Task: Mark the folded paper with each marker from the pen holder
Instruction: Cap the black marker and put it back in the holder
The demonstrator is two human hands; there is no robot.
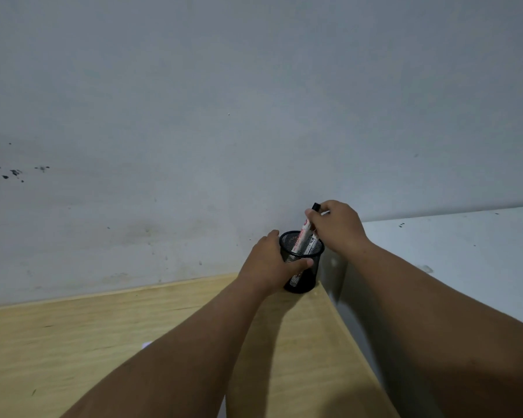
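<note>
A black mesh pen holder [305,277] stands at the far right corner of the wooden table [73,342], close to the wall. My left hand [269,262] wraps around its left side. My right hand [337,229] is above the holder, pinching the top of a white marker with a black cap [305,233]; the marker's lower end is still inside the holder. Another white marker [314,245] stands in the holder beside it. A tiny white corner [146,345], possibly the folded paper, peeks out beside my left forearm; the rest is hidden.
A grey-white wall [224,116] with dark marks rises right behind the table. A white surface [465,251] adjoins the table on the right, past a narrow gap. My two forearms cross the near part of the table.
</note>
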